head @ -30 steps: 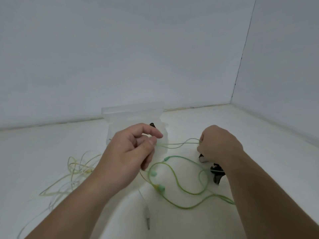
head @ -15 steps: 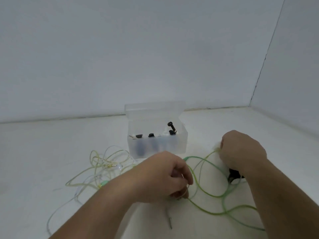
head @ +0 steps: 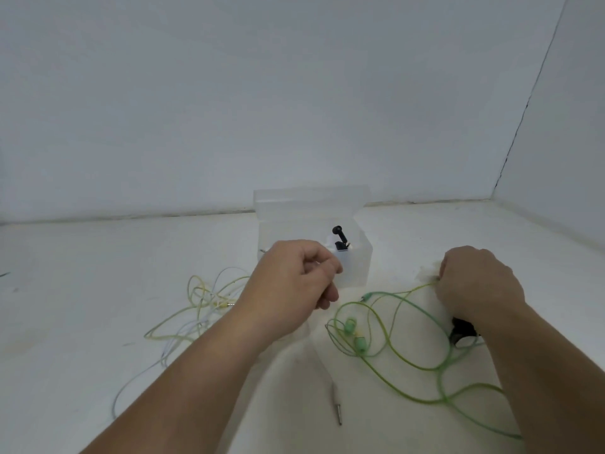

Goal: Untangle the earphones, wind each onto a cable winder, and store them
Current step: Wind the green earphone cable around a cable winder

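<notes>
A green earphone cable point(head: 422, 365) lies in loose loops on the white table, its two green earbuds point(head: 355, 334) side by side near the middle. My right hand point(head: 474, 283) pinches the yellow-green end of this cable against a small white winder point(head: 428, 270). My left hand point(head: 294, 290) hovers in front of the clear box, fingers curled; a faint thin white cable point(head: 319, 358) runs from under it down to a metal jack plug point(head: 337, 404). A yellow and white earphone tangle point(head: 203, 299) lies to the left.
A clear plastic box point(head: 355, 267) with its lid up stands behind my hands; a black earphone piece point(head: 340, 237) sticks out of it. A black winder point(head: 461, 329) lies under my right wrist. White walls close off the back and right.
My left hand let go of the taut green cable, dipped to the table and rose again. The green cable went slack, and its earbuds now lie on the table.
</notes>
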Tool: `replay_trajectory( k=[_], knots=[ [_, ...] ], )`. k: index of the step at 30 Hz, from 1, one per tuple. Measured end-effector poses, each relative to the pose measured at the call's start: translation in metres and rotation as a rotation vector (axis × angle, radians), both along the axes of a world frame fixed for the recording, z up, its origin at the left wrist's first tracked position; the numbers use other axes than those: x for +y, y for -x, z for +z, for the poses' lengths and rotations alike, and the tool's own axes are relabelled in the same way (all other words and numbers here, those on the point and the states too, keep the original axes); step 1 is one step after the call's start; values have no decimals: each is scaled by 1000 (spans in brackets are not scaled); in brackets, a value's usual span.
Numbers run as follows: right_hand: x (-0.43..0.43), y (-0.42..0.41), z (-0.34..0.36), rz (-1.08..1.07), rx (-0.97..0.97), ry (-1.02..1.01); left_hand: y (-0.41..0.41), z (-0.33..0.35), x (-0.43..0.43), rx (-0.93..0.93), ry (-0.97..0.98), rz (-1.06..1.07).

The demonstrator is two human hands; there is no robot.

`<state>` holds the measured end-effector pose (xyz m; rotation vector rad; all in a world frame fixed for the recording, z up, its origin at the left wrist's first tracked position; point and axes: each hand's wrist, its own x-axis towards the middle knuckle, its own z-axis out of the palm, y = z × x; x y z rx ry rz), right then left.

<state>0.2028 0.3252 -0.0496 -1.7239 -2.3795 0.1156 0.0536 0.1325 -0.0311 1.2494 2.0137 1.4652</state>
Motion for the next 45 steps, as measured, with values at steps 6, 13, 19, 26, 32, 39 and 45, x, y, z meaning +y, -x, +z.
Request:
replay_trajectory(
  k=[6,13,19,26,32,39,45],
  knots=[
    [-4,-5,12,49,178,-6,-3,-5,3,29,3,-1],
    [-40,-10,46,312,446,108,0,-3,3,-27,-90,74],
    [-47,-3,45,390,779,295,-1,-3,4,-33,-96,92],
    [-61,2,46,675,1108,652,1,-6,6,-9,-120,104],
    [-63,4,44,820,1131,788,-7,-2,2,-187,28,-86],
    [-59,6,40,797,1116,751,-10,1,-3,-361,86,-356],
    [-62,6,41,842,1167,770,-15,-1,0,-99,129,-323]
  ],
)
